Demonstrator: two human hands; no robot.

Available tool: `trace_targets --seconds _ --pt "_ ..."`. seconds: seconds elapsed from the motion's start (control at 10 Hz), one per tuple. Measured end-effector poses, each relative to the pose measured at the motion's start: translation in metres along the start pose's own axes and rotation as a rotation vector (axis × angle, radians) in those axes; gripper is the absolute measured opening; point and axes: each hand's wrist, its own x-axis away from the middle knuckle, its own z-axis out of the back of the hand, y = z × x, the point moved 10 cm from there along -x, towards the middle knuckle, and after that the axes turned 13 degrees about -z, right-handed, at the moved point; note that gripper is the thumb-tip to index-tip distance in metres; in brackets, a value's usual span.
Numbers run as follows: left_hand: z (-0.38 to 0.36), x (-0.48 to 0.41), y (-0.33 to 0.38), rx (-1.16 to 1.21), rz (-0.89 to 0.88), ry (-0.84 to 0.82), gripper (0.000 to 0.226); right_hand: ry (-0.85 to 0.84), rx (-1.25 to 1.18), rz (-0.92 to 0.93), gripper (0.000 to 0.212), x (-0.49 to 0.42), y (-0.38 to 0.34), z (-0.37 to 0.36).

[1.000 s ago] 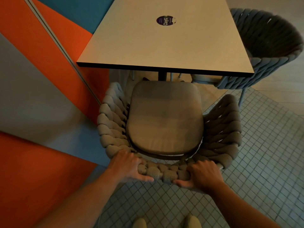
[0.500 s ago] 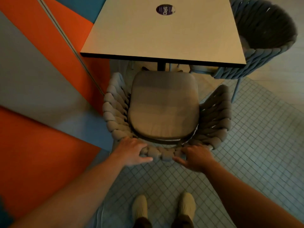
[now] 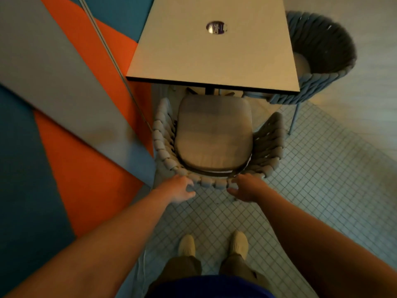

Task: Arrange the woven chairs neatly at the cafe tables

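Tiled floor [image 3: 322, 190]: is carrying the woven chair [image 3: 270, 147], sitting at 6 o'clock of the worktop [image 3: 214, 57].
Left hand [image 3: 177, 190]: is hovering released beside the chair's back rim.
Right hand [image 3: 247, 189]: likewise released.

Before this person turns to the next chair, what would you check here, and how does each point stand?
1. Grey chair pushed in: the cushion front meets the table edge. Ok.
2. Chair square to the table: ok.
3. Chair's left side off the wall: very close; cannot tell.
4. No grip on the chair: left hand and right hand are open at the back rim; contact cannot tell.
5. Blue chair tucked at the table's right side: ok.
6. Shoes back from the chair legs: ok.
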Motion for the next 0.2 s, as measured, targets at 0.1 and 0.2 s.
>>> trace_targets --seconds 0.1,0.2 --pt "0.0050 0.0043 -0.0091 0.040 0.022 0.026 0.052 0.003 -0.002 0.006 0.049 -0.0012 -0.0082 0.0084" --pt "0.0084 0.0058 -0.0120 0.064 0.022 0.049 0.051 0.012 -0.040 0.005 0.051 -0.0084 -0.0070 0.0130"
